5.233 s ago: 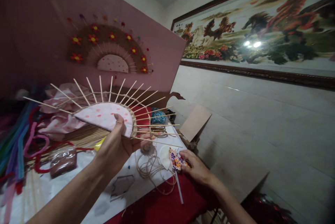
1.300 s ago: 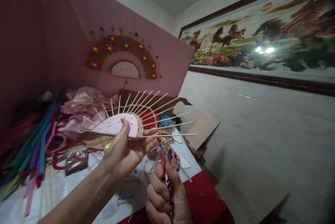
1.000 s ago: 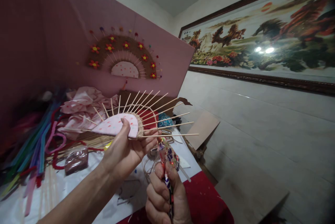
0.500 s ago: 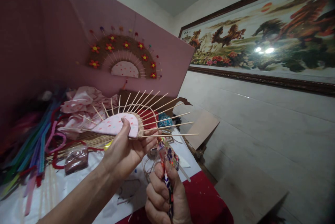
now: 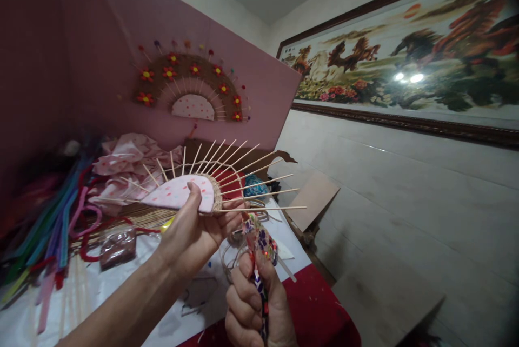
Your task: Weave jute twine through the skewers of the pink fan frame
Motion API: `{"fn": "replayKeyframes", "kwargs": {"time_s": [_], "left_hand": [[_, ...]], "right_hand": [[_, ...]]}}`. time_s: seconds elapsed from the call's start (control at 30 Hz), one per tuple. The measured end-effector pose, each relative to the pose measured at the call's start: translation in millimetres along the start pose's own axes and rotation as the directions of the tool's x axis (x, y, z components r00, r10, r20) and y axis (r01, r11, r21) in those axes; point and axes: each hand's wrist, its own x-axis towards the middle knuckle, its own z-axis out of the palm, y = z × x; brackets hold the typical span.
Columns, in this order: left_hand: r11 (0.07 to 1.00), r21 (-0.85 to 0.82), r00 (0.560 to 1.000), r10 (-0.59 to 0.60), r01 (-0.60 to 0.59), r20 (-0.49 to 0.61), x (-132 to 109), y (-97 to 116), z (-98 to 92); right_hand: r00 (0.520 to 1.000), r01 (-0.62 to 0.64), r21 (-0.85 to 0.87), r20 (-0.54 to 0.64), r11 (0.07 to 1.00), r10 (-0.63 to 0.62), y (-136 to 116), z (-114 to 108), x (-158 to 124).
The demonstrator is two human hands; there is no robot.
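Observation:
My left hand (image 5: 194, 222) grips a half-round fabric-covered piece (image 5: 180, 193), its thumb on the pale pink spotted cloth and its fingers underneath. Twine edges the curve of this piece, and thin wooden sticks (image 5: 251, 163) fan outward from it. In my right hand (image 5: 255, 298) is a patterned hot glue gun (image 5: 261, 239), held by its handle with the fingers wrapped round. The gun's nozzle is close to the lowest stick and my left fingertips; whether it touches them I cannot tell. A glue stick (image 5: 287, 269) sticks out behind the gun.
Crumpled pink cloth (image 5: 130, 158), coloured pipe cleaners (image 5: 67, 222) and a plastic-wrapped brown packet (image 5: 118, 247) lie on the table at left. Blue yarn (image 5: 255, 186) is behind the sticks. A pink board (image 5: 255, 98) bearing a flower-decorated half-round fan (image 5: 194, 68) stands at the back.
Both hands, the fabric-covered piece and the glue gun stay almost where they were, with only a very slight shift in view.

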Motion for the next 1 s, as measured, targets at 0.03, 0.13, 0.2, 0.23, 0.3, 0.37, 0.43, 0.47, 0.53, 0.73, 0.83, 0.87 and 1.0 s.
{"fn": "replayKeyframes", "kwargs": {"time_s": [0.03,0.13,0.2,0.23,0.3,0.37,0.43,0.47,0.53,0.73,0.83,0.87,1.0], "left_hand": [[1.0,-0.006,1.0,0.003,-0.003,0.005,0,0,0.1],[0.999,-0.023,1.0,0.027,-0.027,0.015,1,-1,-1.2],[0.998,-0.021,0.999,0.053,-0.053,0.003,1,-1,-2.9],[0.998,-0.016,0.998,0.055,-0.055,0.0,2,-1,-3.7],[0.998,-0.011,0.998,0.056,-0.056,0.004,3,-1,-4.9],[0.998,-0.012,0.998,0.056,-0.056,0.006,3,-1,-4.7],[0.998,-0.009,0.998,0.066,-0.066,-0.015,2,-1,-2.9],[0.997,-0.004,0.997,0.072,-0.072,-0.031,1,-1,-1.5],[0.997,0.004,0.995,0.076,-0.076,-0.057,0,-1,1.5],[0.996,-0.016,0.992,0.083,-0.085,-0.097,2,1,2.3],[0.997,-0.003,0.992,0.079,-0.079,-0.101,6,1,-1.6],[0.996,0.009,0.991,0.088,-0.088,-0.099,6,1,-2.7],[0.985,0.066,0.983,0.165,-0.16,-0.074,7,1,-3.9]], "right_hand": [[1.0,-0.005,0.004,0.002,1.0,0.005,0,0,0],[1.0,-0.023,0.006,0.001,1.0,0.023,-1,0,-1],[1.0,-0.03,-0.004,-0.008,1.0,0.03,-1,1,-3],[0.999,-0.033,-0.012,-0.013,0.999,0.033,-1,1,-3],[0.999,-0.045,-0.031,-0.013,0.998,0.045,-1,2,-5],[0.999,-0.053,-0.041,-0.01,0.998,0.052,-1,2,-6],[0.999,-0.045,-0.044,-0.006,0.998,0.045,0,1,-6],[0.999,-0.033,-0.046,-0.008,0.998,0.033,-1,0,-6],[1.0,0.006,-0.06,-0.011,0.998,-0.006,-1,-2,-7],[0.988,0.142,-0.16,0.075,0.977,-0.131,-15,9,-16],[0.965,0.254,-0.327,0.027,0.91,-0.26,-37,18,-26],[0.947,0.281,-0.41,-0.028,0.868,-0.32,-46,18,-30],[0.771,0.084,-0.85,-0.275,0.52,-0.574,-86,-5,-43]]}}
